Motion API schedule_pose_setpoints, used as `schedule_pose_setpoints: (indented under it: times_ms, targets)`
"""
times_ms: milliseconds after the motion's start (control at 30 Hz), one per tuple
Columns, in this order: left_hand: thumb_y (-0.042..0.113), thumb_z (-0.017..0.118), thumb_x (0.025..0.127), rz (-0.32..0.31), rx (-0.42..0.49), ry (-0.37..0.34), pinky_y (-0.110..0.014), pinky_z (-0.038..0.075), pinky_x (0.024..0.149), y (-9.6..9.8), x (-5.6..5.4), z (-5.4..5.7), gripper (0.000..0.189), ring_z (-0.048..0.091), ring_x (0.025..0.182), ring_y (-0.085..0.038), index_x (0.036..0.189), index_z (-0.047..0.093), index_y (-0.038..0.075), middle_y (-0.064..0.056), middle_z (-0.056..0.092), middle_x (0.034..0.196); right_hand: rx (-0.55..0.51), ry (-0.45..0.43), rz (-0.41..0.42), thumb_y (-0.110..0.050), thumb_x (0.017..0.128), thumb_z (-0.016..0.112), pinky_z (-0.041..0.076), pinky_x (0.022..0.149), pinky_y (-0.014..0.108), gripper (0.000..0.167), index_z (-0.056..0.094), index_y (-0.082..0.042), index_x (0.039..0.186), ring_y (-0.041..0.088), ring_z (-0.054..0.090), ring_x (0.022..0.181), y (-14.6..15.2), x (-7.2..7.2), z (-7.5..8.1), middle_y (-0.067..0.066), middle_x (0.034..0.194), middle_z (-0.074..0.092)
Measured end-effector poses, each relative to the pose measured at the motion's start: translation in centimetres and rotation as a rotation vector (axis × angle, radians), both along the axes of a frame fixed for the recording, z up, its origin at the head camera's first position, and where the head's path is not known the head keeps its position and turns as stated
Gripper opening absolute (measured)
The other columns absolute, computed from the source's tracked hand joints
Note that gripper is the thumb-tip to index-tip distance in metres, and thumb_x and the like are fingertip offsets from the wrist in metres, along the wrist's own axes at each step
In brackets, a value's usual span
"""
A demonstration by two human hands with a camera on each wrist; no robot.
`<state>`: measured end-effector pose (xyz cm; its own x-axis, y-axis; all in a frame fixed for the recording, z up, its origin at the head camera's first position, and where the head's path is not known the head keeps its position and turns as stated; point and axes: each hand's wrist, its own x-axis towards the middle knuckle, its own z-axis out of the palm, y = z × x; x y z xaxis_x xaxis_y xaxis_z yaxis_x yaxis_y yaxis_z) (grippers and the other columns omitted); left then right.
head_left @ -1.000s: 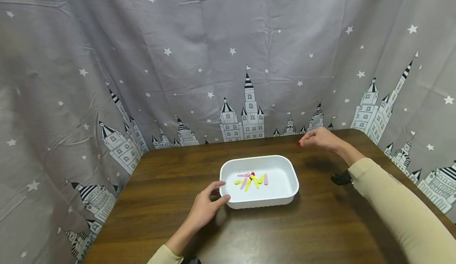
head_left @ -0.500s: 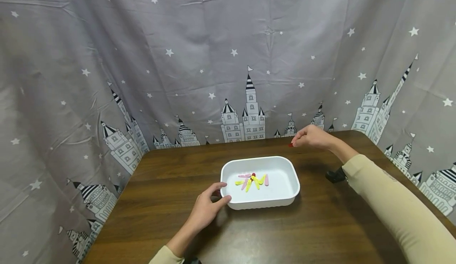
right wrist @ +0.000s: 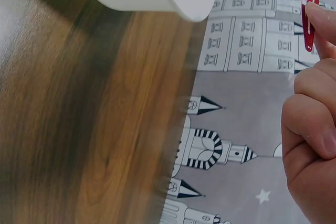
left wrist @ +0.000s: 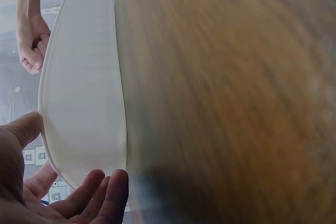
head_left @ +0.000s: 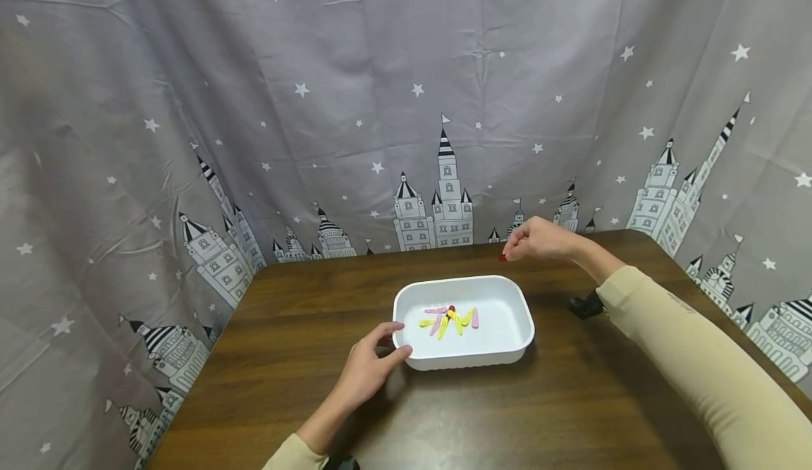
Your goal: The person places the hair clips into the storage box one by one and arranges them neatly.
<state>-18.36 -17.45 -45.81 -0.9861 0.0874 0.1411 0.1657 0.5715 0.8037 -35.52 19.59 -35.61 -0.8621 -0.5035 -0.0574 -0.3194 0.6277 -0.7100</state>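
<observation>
A white plastic tray (head_left: 466, 362) stands on the wooden table. Inside lie several snap hair clips: yellow ones (head_left: 443, 328), pink ones (head_left: 475, 318) and a red one (head_left: 452, 309), loosely heaped left of centre. At the tray's left end my left hand (head_left: 366, 370) holds the rim and wall, thumb nearer me than the fingers. Behind the tray's far right corner, raised off the table, my right hand (head_left: 544, 239) pinches a red snap hair clip (right wrist: 310, 22) between thumb and forefinger. Its other fingers are curled into the palm in the right wrist view.
The brown wooden table (head_left: 285, 315) reaches back to a grey curtain (head_left: 355, 103) printed with castles and stars. A black wrist strap piece (head_left: 586, 306) hangs below my right sleeve.
My right hand has moved left along the table's far side, carrying the red hair clip closer to the tray. The left hand and the tray stay put.
</observation>
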Motion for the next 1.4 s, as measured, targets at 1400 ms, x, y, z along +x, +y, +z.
schedule_pose_setpoints:
  times_ms: [1400]
  targets:
    - [0.033, 0.078, 0.088, 0.003, 0.01, -0.02, -0.049, 0.048, 0.093, 0.1, 0.1, 0.2, 0.043, 0.066, 0.105, -0.022, 0.125, 0.067, 0.014, -0.011, 0.07, 0.114, 0.057, -0.115, 0.371, -0.007, 0.085, 0.075, 0.043, 0.073, 0.029, 0.005, 0.076, -0.003, 0.089, 0.012, 0.048, 0.071, -8.4, 1.5, -0.2, 0.001, 0.083, 0.072]
